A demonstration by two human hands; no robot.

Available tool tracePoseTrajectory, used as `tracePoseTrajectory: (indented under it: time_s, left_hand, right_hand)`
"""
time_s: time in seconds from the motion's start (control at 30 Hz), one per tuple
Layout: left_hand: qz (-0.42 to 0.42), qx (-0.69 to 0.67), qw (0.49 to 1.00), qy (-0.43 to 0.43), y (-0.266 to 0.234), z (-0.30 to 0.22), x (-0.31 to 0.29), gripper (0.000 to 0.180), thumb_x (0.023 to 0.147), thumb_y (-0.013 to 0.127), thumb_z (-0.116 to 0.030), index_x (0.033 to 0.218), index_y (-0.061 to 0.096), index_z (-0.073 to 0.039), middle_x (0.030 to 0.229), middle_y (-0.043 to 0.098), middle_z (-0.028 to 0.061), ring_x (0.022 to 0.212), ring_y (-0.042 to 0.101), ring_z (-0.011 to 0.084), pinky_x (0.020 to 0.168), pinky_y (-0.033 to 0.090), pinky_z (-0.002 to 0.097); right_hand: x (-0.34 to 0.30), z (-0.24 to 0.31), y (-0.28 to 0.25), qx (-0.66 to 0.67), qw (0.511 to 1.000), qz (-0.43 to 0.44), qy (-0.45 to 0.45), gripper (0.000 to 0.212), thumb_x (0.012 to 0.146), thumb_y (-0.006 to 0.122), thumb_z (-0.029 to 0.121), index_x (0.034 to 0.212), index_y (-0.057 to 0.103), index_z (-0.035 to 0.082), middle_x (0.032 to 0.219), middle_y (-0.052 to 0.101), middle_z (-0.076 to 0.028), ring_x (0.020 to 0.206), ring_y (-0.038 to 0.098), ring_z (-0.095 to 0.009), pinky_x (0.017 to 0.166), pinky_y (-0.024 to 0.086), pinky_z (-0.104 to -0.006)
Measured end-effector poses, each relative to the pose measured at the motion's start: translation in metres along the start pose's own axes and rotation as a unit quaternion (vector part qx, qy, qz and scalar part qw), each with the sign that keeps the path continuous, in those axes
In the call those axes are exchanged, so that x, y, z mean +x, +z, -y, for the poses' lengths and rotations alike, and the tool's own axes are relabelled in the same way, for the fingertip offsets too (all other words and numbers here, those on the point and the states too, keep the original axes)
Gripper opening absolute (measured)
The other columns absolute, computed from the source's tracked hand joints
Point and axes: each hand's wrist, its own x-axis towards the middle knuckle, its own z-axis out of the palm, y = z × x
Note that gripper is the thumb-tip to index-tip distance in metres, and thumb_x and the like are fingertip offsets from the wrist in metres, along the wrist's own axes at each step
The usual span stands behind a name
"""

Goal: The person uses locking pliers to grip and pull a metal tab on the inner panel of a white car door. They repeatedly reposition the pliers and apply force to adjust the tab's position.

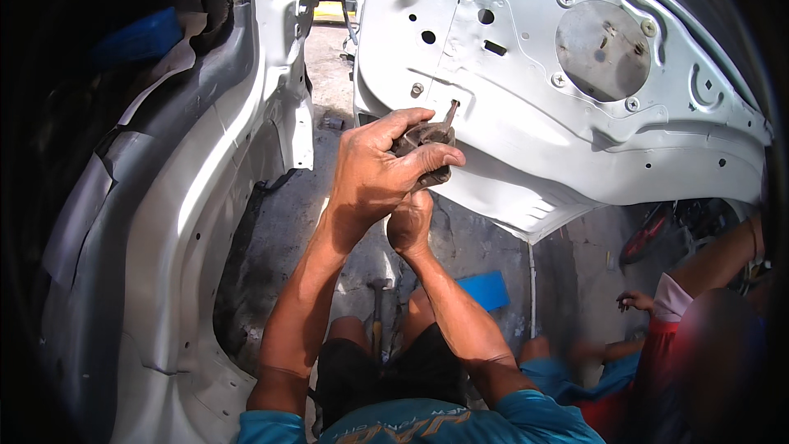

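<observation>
My left hand is raised in front of a white car door, thumb and fingers closed around a grimy dark metal part. A thin brownish rod sticks up beside that part, its tip at a small hole in the door's inner panel. Whether the rod belongs to the part cannot be told. Just below and partly behind the left hand, my right hand is curled closed. Its fingers and anything in them are mostly hidden.
The car's pale door frame curves along the left, with a blue object inside. On the floor lie a hammer and a blue flat item near my legs. Another person's hand and red clothing show at lower right.
</observation>
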Motion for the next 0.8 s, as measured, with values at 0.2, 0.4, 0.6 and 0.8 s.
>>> tracePoseTrajectory:
  time_s: [0.2,0.4,0.6,0.8]
  left_hand:
    - [-0.053,0.069,0.996,-0.005,0.03,0.035,-0.036,0.068,0.075,0.095,-0.028,0.117,0.052,0.001,0.091,0.074,0.0186,0.085,0.075,0.023,0.077,0.06,0.0379]
    - [-0.01,0.201,0.979,0.025,0.019,0.034,-0.06,0.055,0.083,0.081,-0.015,0.116,0.041,0.004,0.087,0.072,0.0255,0.081,0.076,0.0401,0.073,0.06,0.0433]
    - [0.005,0.161,0.987,-0.008,0.002,0.022,-0.097,0.054,0.083,0.08,-0.014,0.115,0.041,0.004,0.087,0.072,0.0256,0.081,0.075,0.0402,0.073,0.06,0.0435]
    - [0.059,0.112,0.989,-0.07,-0.003,0.02,-0.124,0.053,0.083,0.079,-0.013,0.115,0.04,0.003,0.087,0.072,0.0256,0.081,0.075,0.0404,0.073,0.06,0.0438]
  right_hand:
    - [-0.005,-0.014,-0.001,-0.028,0.992,0.021,-0.125,0.027,0.089,0.073,0.017,0.11,0.066,0.001,0.104,0.069,-0.017,0.098,0.067,-0.032,0.086,0.052,-0.043]
    - [-0.014,0.023,-0.033,-0.15,0.982,0.114,0.019,0.033,0.09,0.075,0.023,0.105,0.065,-0.004,0.085,0.07,-0.024,0.073,0.071,-0.036,0.067,0.055,-0.0456]
    - [-0.145,-0.123,-0.071,-0.264,0.879,0.088,0.388,0.053,0.094,0.069,0.048,0.119,0.069,0.001,0.109,0.075,-0.022,0.105,0.071,-0.036,0.093,0.054,-0.0458]
    - [-0.326,-0.24,-0.038,-0.299,0.735,0.238,0.561,0.057,0.087,0.075,0.04,0.124,0.068,-0.003,0.13,0.065,-0.031,0.126,0.06,-0.045,0.108,0.048,-0.0475]
